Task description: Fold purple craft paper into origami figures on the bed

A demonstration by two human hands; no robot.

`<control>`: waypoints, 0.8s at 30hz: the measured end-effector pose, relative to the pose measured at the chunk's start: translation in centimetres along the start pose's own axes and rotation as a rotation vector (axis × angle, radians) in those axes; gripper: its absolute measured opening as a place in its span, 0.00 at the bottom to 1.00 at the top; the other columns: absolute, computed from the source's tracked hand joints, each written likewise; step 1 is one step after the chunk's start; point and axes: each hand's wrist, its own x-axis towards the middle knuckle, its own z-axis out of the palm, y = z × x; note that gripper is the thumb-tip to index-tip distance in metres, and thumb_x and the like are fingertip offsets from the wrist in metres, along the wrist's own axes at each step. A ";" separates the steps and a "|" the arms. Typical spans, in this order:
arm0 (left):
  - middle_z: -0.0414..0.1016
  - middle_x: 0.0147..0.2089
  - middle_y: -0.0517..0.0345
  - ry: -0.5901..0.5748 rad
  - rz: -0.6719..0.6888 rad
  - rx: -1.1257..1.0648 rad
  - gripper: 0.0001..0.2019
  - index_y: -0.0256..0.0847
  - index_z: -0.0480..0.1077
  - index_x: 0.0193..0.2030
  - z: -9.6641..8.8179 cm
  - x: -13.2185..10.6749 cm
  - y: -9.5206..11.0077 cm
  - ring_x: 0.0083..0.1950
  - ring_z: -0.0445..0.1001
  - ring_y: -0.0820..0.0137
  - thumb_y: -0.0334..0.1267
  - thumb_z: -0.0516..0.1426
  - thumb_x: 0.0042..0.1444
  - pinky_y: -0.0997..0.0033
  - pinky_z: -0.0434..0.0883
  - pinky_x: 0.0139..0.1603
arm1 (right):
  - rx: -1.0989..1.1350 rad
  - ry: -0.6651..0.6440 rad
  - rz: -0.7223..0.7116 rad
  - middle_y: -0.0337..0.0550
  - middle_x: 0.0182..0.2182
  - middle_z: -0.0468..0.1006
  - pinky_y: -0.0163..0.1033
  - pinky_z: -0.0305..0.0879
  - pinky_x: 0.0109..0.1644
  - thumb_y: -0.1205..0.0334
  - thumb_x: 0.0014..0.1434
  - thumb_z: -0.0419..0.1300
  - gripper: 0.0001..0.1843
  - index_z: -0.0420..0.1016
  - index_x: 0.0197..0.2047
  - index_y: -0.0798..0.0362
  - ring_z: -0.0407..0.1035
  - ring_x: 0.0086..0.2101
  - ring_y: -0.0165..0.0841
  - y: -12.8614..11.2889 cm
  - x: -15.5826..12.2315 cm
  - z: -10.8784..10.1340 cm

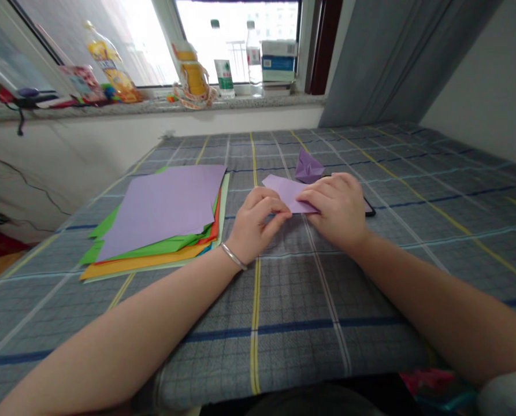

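Observation:
A small purple paper sheet (284,189) lies on the checked cloth in front of me. My left hand (258,222), with a silver bracelet on the wrist, has curled fingers pinching the sheet's near edge. My right hand (338,208) rests on the sheet's right part, fingers pressed down on it. Just beyond the hands sits a folded purple paper shape (308,166). A dark phone (369,209) pokes out from under my right hand.
A stack of coloured paper (162,216), purple on top with green, orange and red below, lies to the left. Bottles (224,63), boxes and packets line the windowsill behind. A grey curtain (392,58) hangs at the back right.

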 end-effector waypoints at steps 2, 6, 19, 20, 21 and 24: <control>0.71 0.37 0.58 -0.025 0.025 0.003 0.05 0.42 0.68 0.35 0.0 -0.1 -0.2 0.41 0.69 0.71 0.37 0.56 0.62 0.68 0.69 0.44 | 0.018 0.022 -0.018 0.35 0.42 0.81 0.52 0.49 0.57 0.64 0.60 0.58 0.09 0.76 0.43 0.43 0.68 0.46 0.40 0.2 -0.1 -0.3; 0.72 0.39 0.57 -0.097 0.086 0.057 0.04 0.42 0.68 0.38 -0.2 -0.4 -1.0 0.42 0.71 0.71 0.37 0.55 0.63 0.70 0.71 0.43 | 0.004 0.022 -0.082 0.33 0.45 0.81 0.54 0.47 0.60 0.62 0.63 0.56 0.11 0.74 0.47 0.39 0.67 0.48 0.40 0.6 -0.3 -0.6; 0.76 0.37 0.58 -0.223 0.251 0.343 0.04 0.40 0.68 0.40 0.1 -0.6 -1.7 0.34 0.74 0.74 0.35 0.53 0.63 0.76 0.69 0.34 | -0.054 0.027 -0.243 0.32 0.40 0.81 0.51 0.51 0.60 0.62 0.65 0.54 0.08 0.74 0.42 0.41 0.68 0.48 0.37 -0.2 -0.2 0.8; 0.76 0.38 0.58 -0.222 0.266 0.365 0.04 0.40 0.68 0.40 0.1 -0.5 -1.7 0.35 0.74 0.73 0.35 0.53 0.63 0.75 0.69 0.34 | -0.066 0.032 -0.262 0.32 0.39 0.81 0.51 0.52 0.59 0.62 0.65 0.55 0.08 0.74 0.42 0.42 0.68 0.47 0.37 -0.2 -0.2 0.8; 0.77 0.38 0.57 -0.225 0.282 0.391 0.04 0.40 0.68 0.40 0.0 -0.4 -1.6 0.36 0.74 0.72 0.35 0.53 0.63 0.74 0.69 0.35 | -0.079 0.029 -0.272 0.32 0.39 0.81 0.51 0.52 0.59 0.62 0.65 0.55 0.08 0.74 0.42 0.43 0.68 0.47 0.37 -0.3 -0.2 0.9; 0.77 0.38 0.58 -0.249 0.323 0.463 0.06 0.41 0.69 0.38 -0.3 -0.1 -1.5 0.36 0.73 0.72 0.38 0.54 0.64 0.72 0.67 0.35 | -0.099 0.007 -0.275 0.31 0.39 0.81 0.52 0.52 0.58 0.62 0.66 0.54 0.08 0.74 0.43 0.43 0.67 0.47 0.36 -0.3 -0.2 0.7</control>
